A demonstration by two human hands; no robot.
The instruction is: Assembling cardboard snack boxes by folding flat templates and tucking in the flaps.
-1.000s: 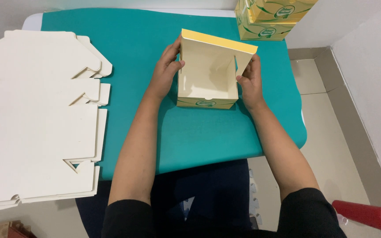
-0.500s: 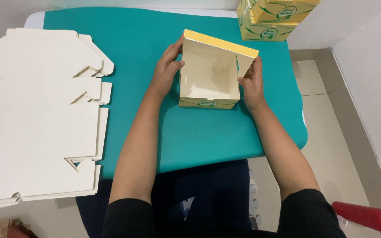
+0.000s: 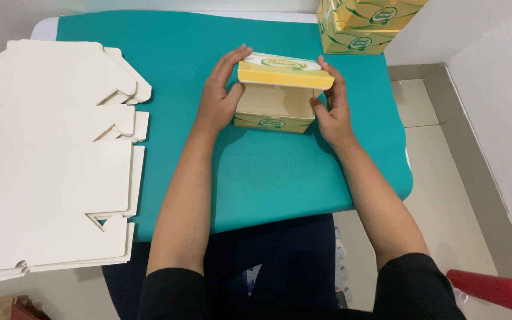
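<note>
Big picture first: a teal table (image 3: 268, 178) fills the middle of the frame, and down the left side sits a tall stack of flat cardboard blanks (image 3: 48, 166), cream-coloured, unfolded and untouched, fanned slightly at the edges. Plenty left there, by the look of it.

Up in the top right corner, finished yellow boxes (image 3: 362, 24) are stacked against the wall, closed and printed in green and yellow. That's the done pile, only partly in view, so the count is anyone's guess.

Now to the action, upper centre of the frame: one yellow box (image 3: 277, 95) standing on the table, walls up, bottom formed, and its lid flap tilted over the top but not shut — you can see straight into the pale interior beneath it. I'd call this one nearly there: shaped, lid coming over, the closing tuck not yet made.

The left hand (image 3: 220, 95) is curled against the box's left wall, fingers reaching up to the lid's edge, thumb at the front corner. The right hand (image 3: 330, 109) mirrors it on the right wall, fingers spread along the lid's end, thumb pressing the side. Both grip the box between them, loosely cupped rather than clenched.

Bottom right, a red bottle (image 3: 493, 290) lies on the floor, well apart from everything.
</note>
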